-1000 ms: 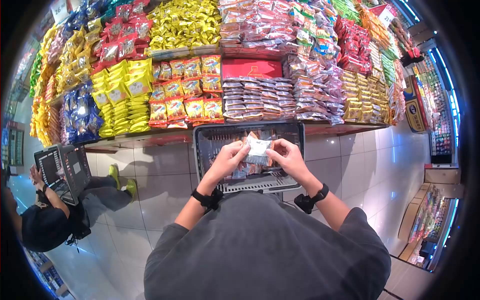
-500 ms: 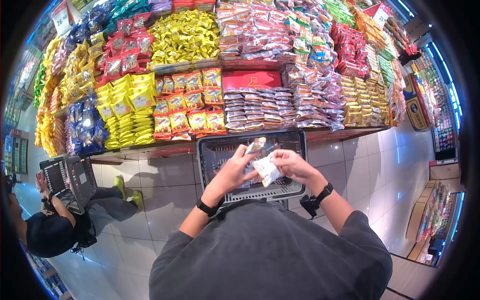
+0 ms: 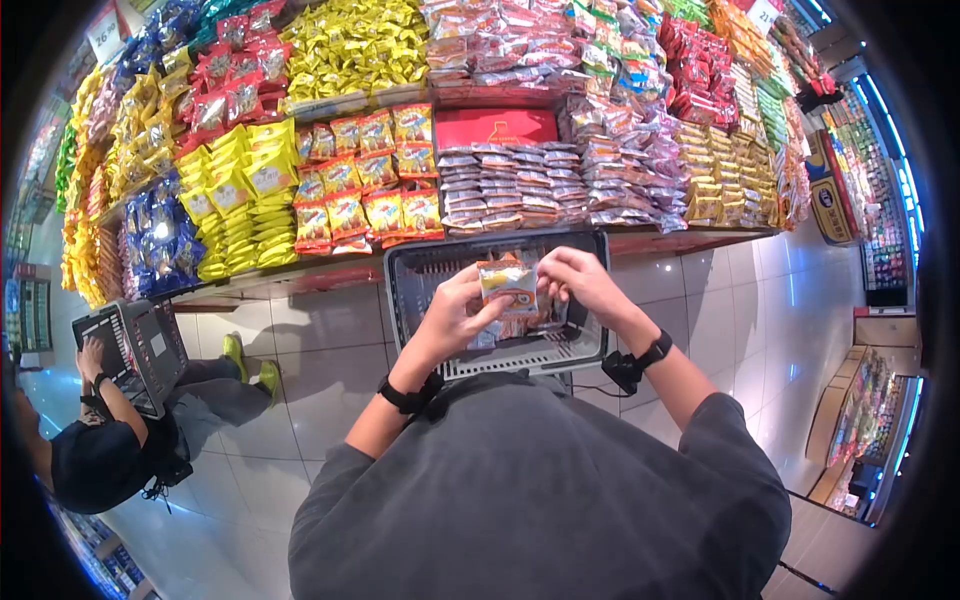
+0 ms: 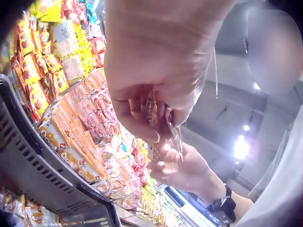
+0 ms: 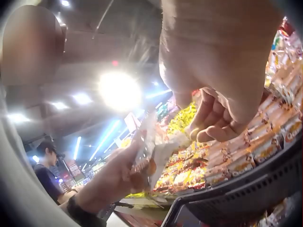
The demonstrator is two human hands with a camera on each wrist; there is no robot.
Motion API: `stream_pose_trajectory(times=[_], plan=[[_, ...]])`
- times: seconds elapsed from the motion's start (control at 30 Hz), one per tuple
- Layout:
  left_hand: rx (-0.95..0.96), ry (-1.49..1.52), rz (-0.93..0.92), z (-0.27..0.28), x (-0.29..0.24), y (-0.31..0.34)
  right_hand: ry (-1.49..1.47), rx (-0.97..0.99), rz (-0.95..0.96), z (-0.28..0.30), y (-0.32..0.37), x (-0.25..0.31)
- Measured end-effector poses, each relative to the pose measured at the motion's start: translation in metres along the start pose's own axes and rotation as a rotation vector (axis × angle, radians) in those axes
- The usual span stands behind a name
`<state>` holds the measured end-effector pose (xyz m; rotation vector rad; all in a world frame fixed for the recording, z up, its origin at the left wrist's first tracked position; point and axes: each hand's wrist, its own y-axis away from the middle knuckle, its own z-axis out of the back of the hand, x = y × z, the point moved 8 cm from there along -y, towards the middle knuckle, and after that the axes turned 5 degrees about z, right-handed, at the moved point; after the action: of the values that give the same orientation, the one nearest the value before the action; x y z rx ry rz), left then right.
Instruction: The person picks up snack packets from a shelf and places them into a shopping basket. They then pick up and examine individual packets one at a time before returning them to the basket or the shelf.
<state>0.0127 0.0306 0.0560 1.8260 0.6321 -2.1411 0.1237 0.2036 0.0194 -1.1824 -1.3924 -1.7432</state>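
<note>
My left hand (image 3: 455, 312) holds a small snack packet (image 3: 508, 286) with orange and white print above the basket, thumb across its front. In the left wrist view, thin packet edges (image 4: 176, 135) stick out between that hand's thumb and fingers. My right hand (image 3: 582, 284) has its fingers curled and its fingertips pinch the packet's right edge. Seen from the right wrist, a pale part of the packet (image 5: 163, 149) reaches toward the thumb of this hand. Below both hands is a grey shopping basket (image 3: 400, 300) with more packets (image 3: 545, 322) inside.
A display counter in front bears rows of bagged snacks, among them yellow bags (image 3: 240, 180), red-and-yellow bags (image 3: 365, 185) and stacked silvery packets (image 3: 512, 185). At left, another person (image 3: 100, 450) stands by a second basket (image 3: 130, 350). Tiled floor (image 3: 320, 320) runs around.
Half a second ago the packets were spread apart, the right hand pinching a white-backed one. Now a packet faces up in the left hand, orange print showing, with the right hand at its edge.
</note>
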Motion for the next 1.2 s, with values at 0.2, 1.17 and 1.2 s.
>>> stream_pose_trajectory(times=[0.2, 1.17, 1.2], plan=[[0.047, 0.019, 0.050, -0.004, 0.008, -0.005, 0.314, 0.084, 0.306, -0.020, 0.013, 0.084], [-0.130, -0.197, 0.087, 0.048, 0.007, -0.010, 0.895, 0.402, 0.682, -0.063, -0.045, 0.113], [-0.214, -0.109, 0.148, 0.059, 0.011, -0.006, 0.877, 0.345, 0.673, -0.050, -0.055, 0.122]])
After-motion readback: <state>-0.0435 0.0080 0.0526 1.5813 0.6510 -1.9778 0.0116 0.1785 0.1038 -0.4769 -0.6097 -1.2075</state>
